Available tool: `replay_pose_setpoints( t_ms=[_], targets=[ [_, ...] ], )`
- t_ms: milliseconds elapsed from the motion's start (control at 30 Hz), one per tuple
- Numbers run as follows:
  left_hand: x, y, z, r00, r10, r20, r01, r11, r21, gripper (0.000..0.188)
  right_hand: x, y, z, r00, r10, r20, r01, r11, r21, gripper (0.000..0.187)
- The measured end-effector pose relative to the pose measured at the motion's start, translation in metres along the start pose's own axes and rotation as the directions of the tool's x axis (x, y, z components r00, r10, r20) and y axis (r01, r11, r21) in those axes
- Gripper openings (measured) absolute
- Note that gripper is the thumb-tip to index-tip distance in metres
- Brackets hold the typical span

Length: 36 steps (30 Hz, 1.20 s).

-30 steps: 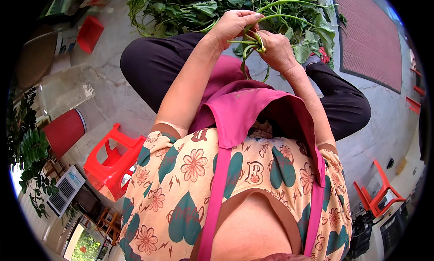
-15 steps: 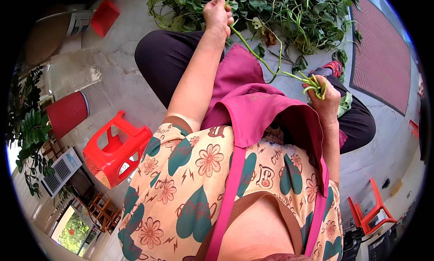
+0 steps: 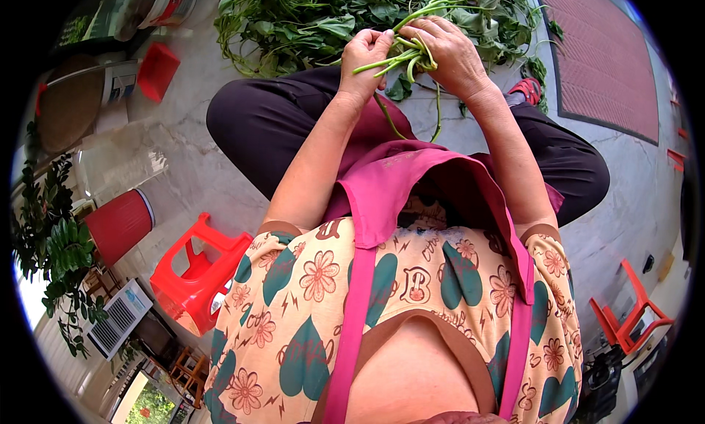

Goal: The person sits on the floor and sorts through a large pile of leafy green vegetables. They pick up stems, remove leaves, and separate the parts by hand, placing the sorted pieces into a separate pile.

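Left hand (image 3: 365,65) is pinching green stems (image 3: 413,55) between its thumb and fingers, while the right hand (image 3: 454,59) is gripping the same bunch from the other side. Both hands are meeting close together in front of the person's lap. Several cut-looking ends are sticking out between them toward the left, and longer stems are reaching up and right over the pile of leafy vines (image 3: 312,29). Below the hands, 2 thin strands (image 3: 390,120) are hanging toward the pink apron (image 3: 382,192); whether they are joining at the bottom, I cannot tell.

The pile is lying on the grey floor (image 3: 192,175) beyond the knees, its right side reaching near the left edge of the red mat (image 3: 606,60). Between the pile and the right knee, a red shoe (image 3: 527,90) is showing. Off to the person's left, a red plastic stool (image 3: 197,277) is standing on the floor.
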<state>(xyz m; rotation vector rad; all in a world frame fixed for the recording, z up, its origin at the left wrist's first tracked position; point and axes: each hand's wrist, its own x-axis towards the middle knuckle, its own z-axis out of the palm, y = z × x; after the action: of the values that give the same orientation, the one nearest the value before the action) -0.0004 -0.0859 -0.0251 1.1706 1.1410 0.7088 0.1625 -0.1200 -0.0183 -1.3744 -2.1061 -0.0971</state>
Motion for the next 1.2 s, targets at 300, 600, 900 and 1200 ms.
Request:
replay_pose_setpoints(
  t_ms=[300, 600, 900, 1200],
  targets=[
    [0.024, -0.039, -0.006, 0.977, -0.155, -0.146, 0.095, 0.93, -0.354, 0.02, -0.028, -0.042, 0.03, 0.788, 0.521, 0.329, -0.576, 0.813, 0.091, 0.016],
    [0.079, -0.073, -0.077, 0.805, -0.489, -0.337, -0.052, 0.508, -0.86, 0.022, -0.079, -0.064, -0.019, 0.601, 0.555, 0.575, -0.772, 0.589, 0.239, 0.014],
    [0.031, -0.015, -0.026, 0.942, -0.175, 0.287, 0.334, 0.58, -0.743, 0.023, -0.023, -0.004, -0.064, 0.895, 0.412, -0.168, -0.37, 0.899, 0.234, 0.019],
    [0.003, 0.006, -0.013, 0.854, -0.094, 0.511, 0.442, 0.65, -0.618, 0.026, 0.025, -0.006, -0.043, 0.983, 0.123, -0.138, -0.11, 0.989, 0.094, 0.057]
  ],
)
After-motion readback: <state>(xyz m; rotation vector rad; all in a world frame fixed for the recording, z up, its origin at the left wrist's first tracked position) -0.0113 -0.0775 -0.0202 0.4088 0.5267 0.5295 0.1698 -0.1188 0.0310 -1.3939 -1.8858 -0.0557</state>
